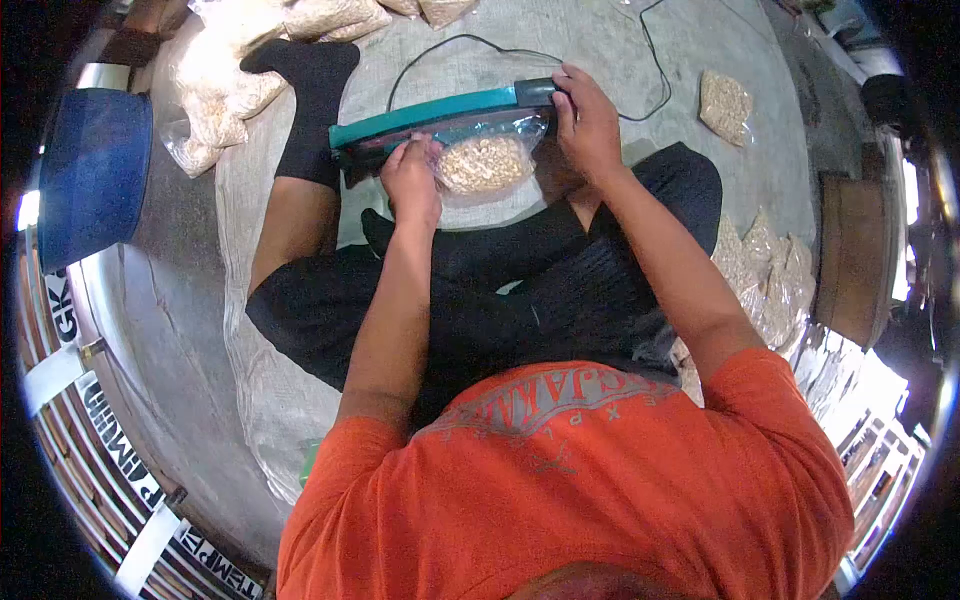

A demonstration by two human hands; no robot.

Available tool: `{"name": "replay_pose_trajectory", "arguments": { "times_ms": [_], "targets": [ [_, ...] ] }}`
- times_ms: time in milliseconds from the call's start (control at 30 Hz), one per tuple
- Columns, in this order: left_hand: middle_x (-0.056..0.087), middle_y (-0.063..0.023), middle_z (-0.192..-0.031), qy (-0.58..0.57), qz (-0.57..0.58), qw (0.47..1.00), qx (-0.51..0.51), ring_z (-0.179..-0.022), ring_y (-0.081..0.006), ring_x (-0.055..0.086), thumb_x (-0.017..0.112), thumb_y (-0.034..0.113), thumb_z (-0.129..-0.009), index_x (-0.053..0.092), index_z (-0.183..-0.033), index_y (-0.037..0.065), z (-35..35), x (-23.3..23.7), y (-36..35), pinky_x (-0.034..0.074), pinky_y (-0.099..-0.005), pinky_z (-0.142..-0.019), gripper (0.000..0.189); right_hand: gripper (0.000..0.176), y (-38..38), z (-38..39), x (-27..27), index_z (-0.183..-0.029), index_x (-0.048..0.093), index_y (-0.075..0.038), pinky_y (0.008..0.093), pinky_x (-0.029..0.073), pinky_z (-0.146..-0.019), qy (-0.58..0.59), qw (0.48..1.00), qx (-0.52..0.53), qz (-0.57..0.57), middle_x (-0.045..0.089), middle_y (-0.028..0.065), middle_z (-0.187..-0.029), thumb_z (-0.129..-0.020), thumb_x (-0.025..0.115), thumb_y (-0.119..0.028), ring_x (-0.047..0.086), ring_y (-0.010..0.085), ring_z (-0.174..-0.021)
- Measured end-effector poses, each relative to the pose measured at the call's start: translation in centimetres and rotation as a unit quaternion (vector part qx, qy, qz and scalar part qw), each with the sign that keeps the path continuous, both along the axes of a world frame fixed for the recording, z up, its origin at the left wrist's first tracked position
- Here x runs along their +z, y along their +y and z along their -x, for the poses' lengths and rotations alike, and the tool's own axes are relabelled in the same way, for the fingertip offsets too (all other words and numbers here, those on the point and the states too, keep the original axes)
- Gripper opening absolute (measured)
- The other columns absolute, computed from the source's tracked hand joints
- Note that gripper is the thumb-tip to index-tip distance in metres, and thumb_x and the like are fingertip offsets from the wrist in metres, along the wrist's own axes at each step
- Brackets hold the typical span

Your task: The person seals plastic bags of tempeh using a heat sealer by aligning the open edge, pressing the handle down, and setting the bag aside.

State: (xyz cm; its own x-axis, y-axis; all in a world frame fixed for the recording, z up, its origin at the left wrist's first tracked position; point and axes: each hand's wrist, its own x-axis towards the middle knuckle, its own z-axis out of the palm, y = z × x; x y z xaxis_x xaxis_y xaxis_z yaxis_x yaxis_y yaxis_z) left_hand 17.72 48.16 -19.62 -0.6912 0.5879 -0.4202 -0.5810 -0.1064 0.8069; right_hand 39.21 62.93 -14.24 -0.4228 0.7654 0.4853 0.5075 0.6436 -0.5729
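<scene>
A teal impulse sealer (430,107) with a black end lies across the ground cloth between my legs. My right hand (590,125) is closed around the black end at its right, thumb below and fingers on top. A clear plastic bag of pale, grain-like pieces (485,165) rests against the sealer's near side, its upper edge up at the bar. At the bag's left side, my left hand (412,185) pinches the plastic with bent fingers. Whether the bag's edge is under the bar is hidden.
Filled bags (225,95) are heaped at the upper left, and more bags (770,270) lie at the right. One filled bag (725,105) sits apart at the upper right. A black cable (470,38) runs behind the sealer. A blue container (95,175) stands at the left.
</scene>
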Motion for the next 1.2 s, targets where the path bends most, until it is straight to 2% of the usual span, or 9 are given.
{"name": "replay_pose_trajectory", "arguments": {
  "times_ms": [233, 333, 400, 500, 600, 800, 1067, 1133, 1200],
  "targets": [
    [0.069, -0.0067, -0.092, 0.014, 0.006, 1.000, -0.012, -0.081, -0.0164, 0.063, 0.065, 0.011, -0.096, 0.069, -0.101, -0.003, 0.4, -0.5, -0.3, 0.051, -0.0296, -0.078, 0.015, 0.028, 0.0, 0.1, -0.6, -0.121, 0.069, -0.007, 0.0485, 0.047, -0.104, -0.012, 1.000, -0.017, -0.017, 0.063, 0.0169, -0.137, -0.096, 0.062, -0.017, 0.058, 0.0399, -0.127],
    [0.069, -0.0072, -0.094, -0.007, -0.011, 0.999, -0.033, -0.085, -0.0166, 0.063, 0.064, 0.014, -0.097, 0.069, -0.101, -0.003, 0.6, -0.6, -0.9, 0.050, -0.0302, -0.081, 0.017, 0.028, -0.2, 0.0, -0.4, -0.123, 0.069, -0.006, 0.0439, 0.047, -0.106, -0.036, 0.999, -0.022, -0.011, 0.062, 0.0160, -0.139, -0.101, 0.058, -0.019, 0.060, 0.0369, -0.126],
    [0.069, -0.0081, -0.096, 0.014, 0.033, 0.999, 0.001, -0.087, -0.0167, 0.063, 0.064, 0.017, -0.098, 0.068, -0.105, -0.002, 0.4, -0.3, -1.2, 0.049, -0.0302, -0.083, 0.020, 0.028, -0.2, 0.1, -0.4, -0.122, 0.069, -0.008, 0.0487, 0.045, -0.105, -0.032, 0.999, -0.020, 0.010, 0.060, 0.0164, -0.141, -0.098, 0.058, -0.019, 0.056, 0.0383, -0.130],
    [0.069, -0.0089, -0.098, -0.015, 0.089, 0.994, 0.057, -0.088, -0.0176, 0.064, 0.065, 0.020, -0.099, 0.067, -0.110, -0.001, 0.0, 0.7, -1.6, 0.050, -0.0302, -0.085, 0.024, 0.029, -0.2, 0.2, -0.6, -0.123, 0.068, -0.008, 0.0482, 0.044, -0.106, -0.036, 0.999, -0.026, 0.011, 0.058, 0.0162, -0.143, -0.098, 0.058, -0.019, 0.055, 0.0377, -0.131],
    [0.069, -0.0098, -0.101, 0.005, 0.114, 0.992, 0.052, -0.091, -0.0184, 0.064, 0.064, 0.020, -0.100, 0.065, -0.114, -0.001, 0.3, 0.7, -2.0, 0.050, -0.0314, -0.089, 0.025, 0.029, -0.6, 0.2, 0.2, -0.124, 0.067, -0.008, 0.0498, 0.042, -0.108, -0.049, 0.998, -0.029, 0.025, 0.058, 0.0158, -0.144, -0.099, 0.058, -0.019, 0.053, 0.0377, -0.133],
    [0.069, -0.0100, -0.104, 0.007, 0.087, 0.993, 0.086, -0.095, -0.0182, 0.065, 0.062, 0.017, -0.102, 0.064, -0.114, -0.004, 0.8, -0.3, -2.0, 0.053, -0.0309, -0.087, 0.024, 0.031, -0.4, 0.2, -0.6, -0.128, 0.066, -0.010, 0.0535, 0.037, -0.113, -0.067, 0.997, -0.030, 0.016, 0.055, 0.0153, -0.147, -0.100, 0.056, -0.019, 0.049, 0.0370, -0.139],
    [0.069, -0.0100, -0.104, 0.012, 0.094, 0.991, 0.090, -0.096, -0.0182, 0.065, 0.066, 0.015, -0.098, 0.064, -0.114, -0.003, 0.8, -0.3, -2.2, 0.051, -0.0313, -0.088, 0.024, 0.032, -0.1, 0.1, -1.1, -0.129, 0.065, -0.011, 0.0526, 0.036, -0.113, -0.065, 0.998, -0.023, 0.013, 0.055, 0.0153, -0.147, -0.102, 0.054, -0.021, 0.048, 0.0366, -0.140],
    [0.069, -0.0060, -0.107, 0.032, 0.116, 0.991, 0.057, -0.097, -0.0184, 0.063, 0.063, 0.028, -0.100, 0.066, -0.117, 0.006, 0.7, -0.4, -2.3, 0.045, -0.0349, -0.092, 0.028, 0.032, -0.2, 0.1, -1.1, -0.130, 0.065, -0.011, 0.0525, 0.036, -0.114, -0.068, 0.997, -0.023, 0.010, 0.055, 0.0154, -0.147, -0.102, 0.054, -0.021, 0.048, 0.0365, -0.140],
    [0.069, -0.0063, -0.107, 0.032, 0.112, 0.991, 0.059, -0.097, -0.0186, 0.063, 0.063, 0.028, -0.100, 0.066, -0.117, 0.006, 0.8, -0.4, -2.3, 0.045, -0.0351, -0.093, 0.028, 0.032, -0.2, 0.0, -1.0, -0.130, 0.065, -0.011, 0.0522, 0.036, -0.114, -0.077, 0.997, -0.023, 0.010, 0.054, 0.0143, -0.148, -0.102, 0.053, -0.022, 0.047, 0.0361, -0.141]
  ]
}}
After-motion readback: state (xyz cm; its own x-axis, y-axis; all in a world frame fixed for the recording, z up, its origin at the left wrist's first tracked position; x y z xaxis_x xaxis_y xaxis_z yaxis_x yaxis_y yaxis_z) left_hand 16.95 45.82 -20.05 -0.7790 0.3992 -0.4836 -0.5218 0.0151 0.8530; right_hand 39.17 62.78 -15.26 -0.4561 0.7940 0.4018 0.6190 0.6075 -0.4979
